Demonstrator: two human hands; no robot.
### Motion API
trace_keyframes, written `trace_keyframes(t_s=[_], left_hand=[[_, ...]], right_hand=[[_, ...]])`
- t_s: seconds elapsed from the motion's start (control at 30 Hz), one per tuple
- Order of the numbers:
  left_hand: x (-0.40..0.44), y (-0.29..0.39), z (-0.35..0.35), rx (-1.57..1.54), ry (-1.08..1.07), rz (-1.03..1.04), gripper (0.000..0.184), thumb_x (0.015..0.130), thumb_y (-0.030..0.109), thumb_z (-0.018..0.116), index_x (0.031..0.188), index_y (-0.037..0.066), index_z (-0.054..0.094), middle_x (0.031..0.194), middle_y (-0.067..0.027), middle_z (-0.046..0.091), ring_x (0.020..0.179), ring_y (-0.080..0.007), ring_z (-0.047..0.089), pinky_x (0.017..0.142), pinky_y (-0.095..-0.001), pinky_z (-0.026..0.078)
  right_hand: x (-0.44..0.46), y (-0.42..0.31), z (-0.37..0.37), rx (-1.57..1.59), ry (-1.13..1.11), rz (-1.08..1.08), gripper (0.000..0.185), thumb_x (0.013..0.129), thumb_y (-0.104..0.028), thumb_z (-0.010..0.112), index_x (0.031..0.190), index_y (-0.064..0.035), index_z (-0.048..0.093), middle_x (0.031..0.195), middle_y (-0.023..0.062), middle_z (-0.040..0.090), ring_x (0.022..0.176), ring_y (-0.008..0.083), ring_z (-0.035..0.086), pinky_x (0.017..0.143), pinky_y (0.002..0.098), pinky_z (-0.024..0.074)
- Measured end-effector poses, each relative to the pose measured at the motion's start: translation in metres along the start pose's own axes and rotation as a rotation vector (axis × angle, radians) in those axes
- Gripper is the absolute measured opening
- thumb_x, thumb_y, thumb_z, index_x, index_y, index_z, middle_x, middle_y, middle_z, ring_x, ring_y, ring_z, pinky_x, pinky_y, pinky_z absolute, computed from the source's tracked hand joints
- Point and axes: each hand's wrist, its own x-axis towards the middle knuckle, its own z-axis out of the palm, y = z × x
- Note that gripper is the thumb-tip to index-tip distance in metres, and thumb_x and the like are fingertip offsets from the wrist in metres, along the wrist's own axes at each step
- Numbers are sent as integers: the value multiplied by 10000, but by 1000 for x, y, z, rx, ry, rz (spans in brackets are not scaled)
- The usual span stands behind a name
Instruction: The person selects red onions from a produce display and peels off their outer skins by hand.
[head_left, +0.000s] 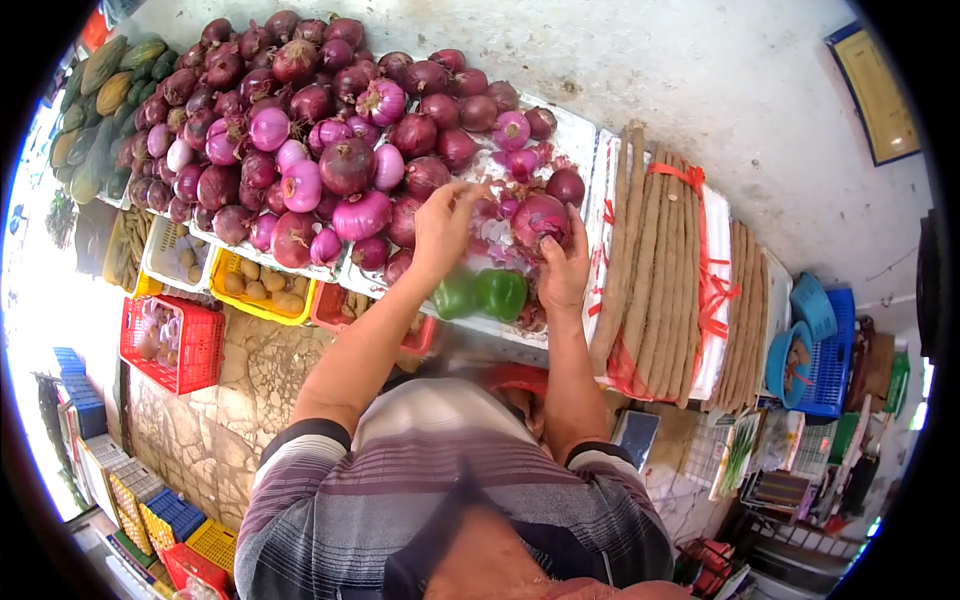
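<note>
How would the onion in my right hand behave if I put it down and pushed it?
The onion would probably roll, given its rounded sides. It's likely firm, since it looks plump. Its skin may flake, as loose peel lies nearby.

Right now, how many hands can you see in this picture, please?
2: the left hand near the onion pile, and the right hand holding a red onion. I see no others.

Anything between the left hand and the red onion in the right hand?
No clear obstacle visible: onion scraps show in the gap between the left hand and the red onion, held by the right hand, but look loose. The green peppers lie on the near side, off that line.
</note>
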Motion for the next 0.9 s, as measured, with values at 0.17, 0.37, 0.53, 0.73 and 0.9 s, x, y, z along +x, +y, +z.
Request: trace_keyframes(t_s=[0.17,0.37,0.53,0.73,0.9], left_hand=[[-12,23,3,-312,-293,-173,388,955,161,714,1289,-20,640,1049,-87,721,943,-130,659,821,-282,536],[-22,24,10,-676,-442,-327,657,945,105,715,1529,27,426,1262,-83,636,1050,-131,634,881,-280,538],[-21,15,7,-833,-447,-357,691,937,44,689,1560,43,389,1375,-108,588,1166,-178,618,985,-325,527],[-23,15,3,-811,-447,-326,650,957,76,665,1548,10,402,1338,-104,592,1128,-159,607,947,-299,519],[-24,18,9,-939,-355,-375,607,959,51,645,1525,22,431,1369,-111,581,1170,-189,607,997,-341,519]], right_hand=[[0,5,8,-140,-12,-33,709,877,-79,739,1499,20,414,1425,134,506,1312,231,507,1137,363,408],[-3,7,22,-506,-82,-167,718,928,-38,692,1537,34,317,1453,174,479,1309,236,516,1134,359,416],[-8,-4,33,-306,-102,-113,646,952,-63,640,1514,32,337,1450,174,470,1302,240,510,1130,360,404],[-10,-6,40,-181,-80,-123,609,961,-80,616,1497,37,351,1426,174,484,1281,236,522,1113,355,418],[-14,-14,46,-199,-89,-78,635,913,-42,656,1483,12,380,1452,177,465,1334,254,488,1142,380,396]])
